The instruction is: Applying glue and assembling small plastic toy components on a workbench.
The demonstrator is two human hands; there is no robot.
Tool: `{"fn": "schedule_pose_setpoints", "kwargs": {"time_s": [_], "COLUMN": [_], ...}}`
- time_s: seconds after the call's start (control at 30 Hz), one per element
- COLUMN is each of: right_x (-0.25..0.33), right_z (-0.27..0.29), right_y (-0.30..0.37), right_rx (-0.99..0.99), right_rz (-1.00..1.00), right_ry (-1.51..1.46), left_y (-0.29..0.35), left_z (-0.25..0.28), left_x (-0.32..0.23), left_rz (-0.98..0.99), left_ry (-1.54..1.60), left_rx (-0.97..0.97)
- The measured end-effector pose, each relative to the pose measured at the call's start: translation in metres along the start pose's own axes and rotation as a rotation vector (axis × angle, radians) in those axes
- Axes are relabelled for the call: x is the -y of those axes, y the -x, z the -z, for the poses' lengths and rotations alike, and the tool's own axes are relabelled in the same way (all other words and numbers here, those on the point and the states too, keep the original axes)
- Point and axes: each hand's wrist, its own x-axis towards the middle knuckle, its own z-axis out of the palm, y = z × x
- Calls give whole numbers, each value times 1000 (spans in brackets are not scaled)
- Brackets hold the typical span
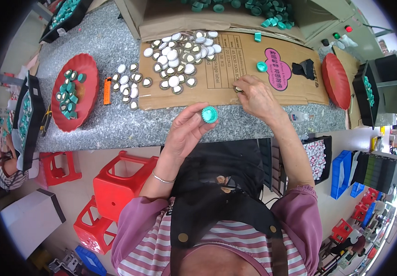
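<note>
My left hand (187, 131) is raised in front of the table edge, its fingers closed round a green cap (209, 114) whose hollow side faces up. Over the cardboard sheet (235, 60), my right hand (259, 99) pinches a small round disc (238, 89) at its fingertips, partly covered by them. A second green cap (262, 67) lies on the cardboard just beyond the right hand. Further left on the sheet spreads a heap of white and dark-rimmed round discs (173, 55), with more loose discs (124, 87) on the speckled table beside it.
A red scalloped dish (92, 69) with green caps stands left, beside an orange lighter (107, 90). Another red dish (335, 80) and a black tray (366, 99) are at right. An open shelf (309, 27) with green caps stands behind. Red stools (113, 184) are below the table.
</note>
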Motion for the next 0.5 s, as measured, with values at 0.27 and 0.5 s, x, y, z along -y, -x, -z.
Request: {"fn": "schedule_pose_setpoints", "kwargs": {"time_s": [0.27,0.5], "right_x": [38,79], "right_z": [3,1], "right_y": [29,55], "right_rx": [-262,-418], "right_rz": [-218,-208], "right_ry": [-432,-515], "left_y": [-7,-12], "left_z": [3,1], "left_x": [13,24], "left_rz": [-24,38], "left_ry": [57,11], "left_rx": [30,27]}}
